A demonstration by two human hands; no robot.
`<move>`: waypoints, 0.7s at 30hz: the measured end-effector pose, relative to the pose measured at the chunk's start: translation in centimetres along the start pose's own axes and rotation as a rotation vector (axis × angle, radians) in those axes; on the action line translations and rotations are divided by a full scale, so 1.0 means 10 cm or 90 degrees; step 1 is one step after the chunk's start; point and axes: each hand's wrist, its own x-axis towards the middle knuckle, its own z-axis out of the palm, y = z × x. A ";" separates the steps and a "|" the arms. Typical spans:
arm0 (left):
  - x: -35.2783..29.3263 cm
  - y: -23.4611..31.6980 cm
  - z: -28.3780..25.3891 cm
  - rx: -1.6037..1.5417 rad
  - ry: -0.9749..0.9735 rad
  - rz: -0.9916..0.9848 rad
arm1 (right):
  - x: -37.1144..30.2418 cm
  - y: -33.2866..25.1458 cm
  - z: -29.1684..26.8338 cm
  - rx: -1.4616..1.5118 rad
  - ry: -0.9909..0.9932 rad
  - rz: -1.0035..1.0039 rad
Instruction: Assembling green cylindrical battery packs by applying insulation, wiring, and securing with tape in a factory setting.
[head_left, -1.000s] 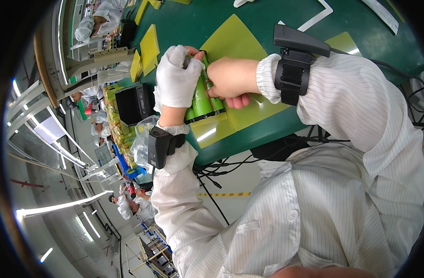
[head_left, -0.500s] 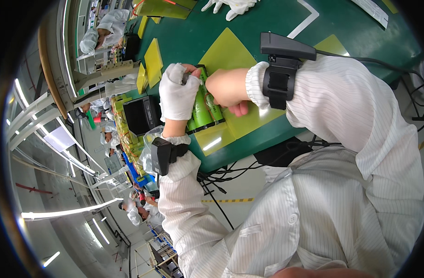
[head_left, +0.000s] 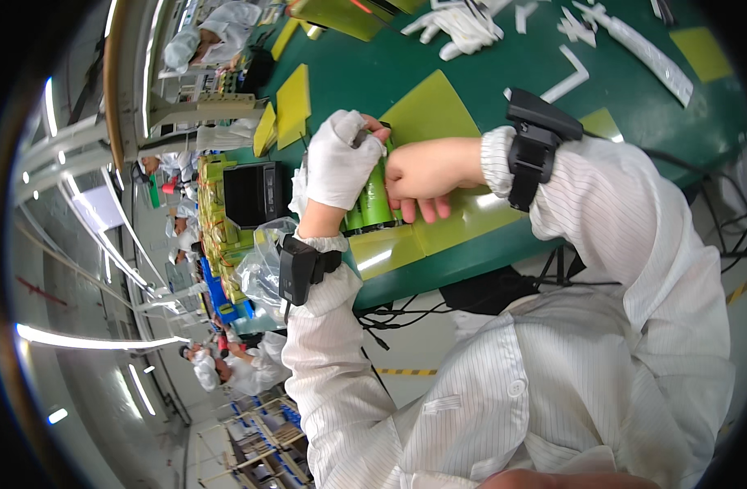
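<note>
A pack of green cylindrical battery cells [head_left: 377, 196] lies on yellow-green sheets [head_left: 439, 106] on the green table. My left hand [head_left: 341, 163], in a white glove with bare fingertips, is closed round the pack's far left part. My right hand [head_left: 426, 173], bare, comes in from the right with its fingers bent down against the pack's right side. Whatever the right thumb and forefinger pinch is hidden behind the hand. Both wrists carry black strapped devices.
A black open box [head_left: 254, 196] and a clear plastic bag [head_left: 263, 261] are left of my left arm. Yellow boards [head_left: 293, 106] stand beyond. White gloves [head_left: 463, 31], an L-shaped white strip [head_left: 571, 77] and a long white strip [head_left: 643, 53] lie farther back. Co-workers sit along the left.
The whole view has shifted, so the table and pack sit farther right and lower. My right fingers show more spread along the pack's side; my left hand keeps its hold.
</note>
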 end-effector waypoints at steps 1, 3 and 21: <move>-0.01 -0.02 -0.03 -0.003 0.020 -0.001 | -0.01 0.02 -0.03 -0.025 -0.005 0.009; -0.09 -0.06 -0.09 -0.227 0.092 -0.119 | -0.03 0.09 -0.09 -0.051 0.067 0.041; -1.02 -1.06 0.42 -0.700 0.342 -0.500 | 0.06 -0.06 -0.06 -0.136 0.328 0.086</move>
